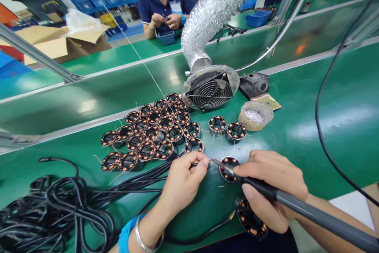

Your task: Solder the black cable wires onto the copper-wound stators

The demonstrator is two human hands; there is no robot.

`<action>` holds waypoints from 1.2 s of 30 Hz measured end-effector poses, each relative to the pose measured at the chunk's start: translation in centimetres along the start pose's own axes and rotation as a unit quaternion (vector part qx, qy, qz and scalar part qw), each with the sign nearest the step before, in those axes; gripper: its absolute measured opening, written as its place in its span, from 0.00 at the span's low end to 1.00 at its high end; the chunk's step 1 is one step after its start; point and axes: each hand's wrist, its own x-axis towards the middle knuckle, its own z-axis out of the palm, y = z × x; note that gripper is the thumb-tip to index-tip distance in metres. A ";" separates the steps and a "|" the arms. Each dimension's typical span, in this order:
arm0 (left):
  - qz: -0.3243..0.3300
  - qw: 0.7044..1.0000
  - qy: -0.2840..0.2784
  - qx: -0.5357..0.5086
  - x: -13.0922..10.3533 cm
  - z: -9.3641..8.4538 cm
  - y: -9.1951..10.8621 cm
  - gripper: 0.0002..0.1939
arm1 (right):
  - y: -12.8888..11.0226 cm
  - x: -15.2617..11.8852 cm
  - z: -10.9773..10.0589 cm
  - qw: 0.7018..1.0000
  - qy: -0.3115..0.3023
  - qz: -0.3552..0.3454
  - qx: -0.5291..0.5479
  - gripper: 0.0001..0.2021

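Left hand (185, 180): while a thin black cable (194, 165) is pinched near its end between thumb and forefinger, the wrist is held low over the green bench (284, 142).
Right hand (271, 188): a pen-shaped iron (314, 215), apparently for soldering, is gripped close to its metal shank.
Iron tip (215, 161): it is aimed at the cable end, just beside the left fingertips; whether contact is made cannot be told.
Wound ring (230, 161): it is partly hidden under the shank, and its copper coils should be kept clear of the hot metal.
Steadiness: both wrists are best braced, so that the cable end is kept still.
Contact: the tip is best laid on bare wire only, briefly, away from skin and black sheath.
Fumes: the joint is best worked within reach of the extractor fan (211, 93).
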 end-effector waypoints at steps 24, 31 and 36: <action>0.000 1.000 -0.002 0.003 -0.1 0.0 0.2 0.14 | 0.2 -0.2 0.0 1.000 0.009 0.006 0.023 0.13; -0.003 1.000 -0.008 0.005 -0.1 0.0 0.2 0.15 | 0.1 0.1 -0.2 0.999 0.025 0.007 0.030 0.13; -0.003 1.000 -0.006 0.009 -0.1 0.0 0.1 0.15 | 0.2 -0.1 -0.3 0.999 0.024 0.014 0.022 0.14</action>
